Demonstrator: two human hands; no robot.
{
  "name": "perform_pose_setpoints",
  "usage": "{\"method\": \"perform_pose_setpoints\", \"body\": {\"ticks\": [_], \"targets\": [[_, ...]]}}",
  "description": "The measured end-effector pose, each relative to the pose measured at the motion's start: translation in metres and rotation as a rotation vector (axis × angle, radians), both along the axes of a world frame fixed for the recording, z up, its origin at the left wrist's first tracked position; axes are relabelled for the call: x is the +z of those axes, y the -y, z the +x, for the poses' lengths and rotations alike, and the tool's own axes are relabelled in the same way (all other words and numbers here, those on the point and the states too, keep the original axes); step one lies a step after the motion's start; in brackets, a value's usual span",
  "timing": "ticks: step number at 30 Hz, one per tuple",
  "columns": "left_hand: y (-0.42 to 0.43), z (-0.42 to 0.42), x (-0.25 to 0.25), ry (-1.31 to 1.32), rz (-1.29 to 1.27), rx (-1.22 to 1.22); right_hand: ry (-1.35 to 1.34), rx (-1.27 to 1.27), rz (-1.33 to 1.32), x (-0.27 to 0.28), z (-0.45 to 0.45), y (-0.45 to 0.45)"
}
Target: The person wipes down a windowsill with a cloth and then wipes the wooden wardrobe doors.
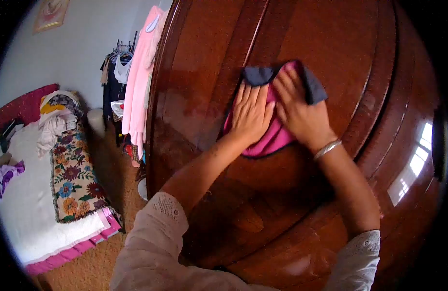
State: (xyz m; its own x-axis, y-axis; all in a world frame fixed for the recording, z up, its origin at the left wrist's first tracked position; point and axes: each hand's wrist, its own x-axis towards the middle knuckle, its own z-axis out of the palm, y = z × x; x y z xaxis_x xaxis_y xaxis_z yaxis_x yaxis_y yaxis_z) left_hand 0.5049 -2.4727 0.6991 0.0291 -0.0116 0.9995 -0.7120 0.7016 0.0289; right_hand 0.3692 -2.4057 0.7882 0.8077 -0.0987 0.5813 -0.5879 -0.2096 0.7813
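Note:
A pink cloth (277,138) with a dark grey reverse and dark edging lies against the glossy brown wooden wardrobe door (204,92). My left hand (252,115) is flat on the cloth's left part, its fingers stretched upward. On the right part rests my right hand (301,114), slightly blurred, fingers extended and a silver bangle at the wrist. The cloth's grey underside shows where it folds over above the left fingers and beside the right hand. Both palms press the cloth to the door rather than gripping it.
To the left stands a bed with a white sheet (27,145), a floral blanket (76,177) and bunched clothes. Pink garments (139,92) hang beside the wardrobe, with a rack of clothes (117,77) behind. Carpet (129,194) covers the floor between.

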Motion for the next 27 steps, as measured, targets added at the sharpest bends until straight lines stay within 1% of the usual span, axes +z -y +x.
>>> {"method": "perform_pose_setpoints", "body": {"ticks": [2,4,6,9,10,12,13,15,16,18,20,21,22,23,24,25,26,27], "targets": [[0.02,0.023,0.036,-0.006,-0.11,0.036,0.061,-0.004,-0.09,0.025,0.021,0.017],[0.037,0.041,0.062,-0.006,-0.135,0.024,0.099,0.031,-0.121,0.035,0.043,0.032],[0.048,0.05,0.065,-0.017,-0.152,0.008,0.195,-0.006,-0.234,0.032,0.058,0.045],[0.061,0.074,0.04,0.048,-0.162,-0.025,0.184,-0.047,-0.181,0.005,0.082,0.055],[0.063,0.084,0.022,0.085,-0.123,-0.012,0.154,-0.049,-0.142,-0.007,0.088,0.057],[0.065,0.106,-0.017,0.191,-0.076,-0.022,0.076,-0.117,0.029,-0.04,0.097,0.051],[0.07,0.116,-0.035,0.221,-0.098,-0.033,0.049,-0.128,0.062,-0.052,0.101,0.049],[0.077,0.131,-0.042,0.262,-0.121,-0.065,0.02,-0.171,0.116,-0.056,0.112,0.048],[0.085,0.134,-0.035,0.256,-0.124,-0.064,0.014,-0.171,0.112,-0.047,0.116,0.05],[0.099,0.145,-0.008,0.256,-0.22,-0.034,0.022,-0.147,0.039,-0.024,0.124,0.062],[0.115,0.159,0.035,0.203,-0.204,-0.05,0.031,-0.126,-0.087,0.014,0.138,0.084],[0.124,0.166,0.059,0.18,-0.258,-0.028,0.036,-0.132,-0.178,0.033,0.146,0.095],[0.136,0.173,0.083,0.134,-0.37,0.007,0.033,-0.088,-0.244,0.054,0.153,0.11],[0.149,0.182,0.106,0.134,-0.347,0.042,0.025,-0.095,-0.368,0.074,0.164,0.121],[0.163,0.19,0.126,0.075,-0.417,0.084,0.059,-0.003,-0.356,0.092,0.171,0.141],[0.17,0.202,0.143,0.06,-0.416,0.071,0.041,0.028,-0.452,0.108,0.18,0.158],[0.187,0.211,0.158,0.027,-0.438,0.143,0.123,0.008,-0.339,0.113,0.197,0.165],[0.206,0.222,0.172,0.048,-0.309,0.173,0.044,-0.056,-0.412,0.12,0.215,0.155]]}}
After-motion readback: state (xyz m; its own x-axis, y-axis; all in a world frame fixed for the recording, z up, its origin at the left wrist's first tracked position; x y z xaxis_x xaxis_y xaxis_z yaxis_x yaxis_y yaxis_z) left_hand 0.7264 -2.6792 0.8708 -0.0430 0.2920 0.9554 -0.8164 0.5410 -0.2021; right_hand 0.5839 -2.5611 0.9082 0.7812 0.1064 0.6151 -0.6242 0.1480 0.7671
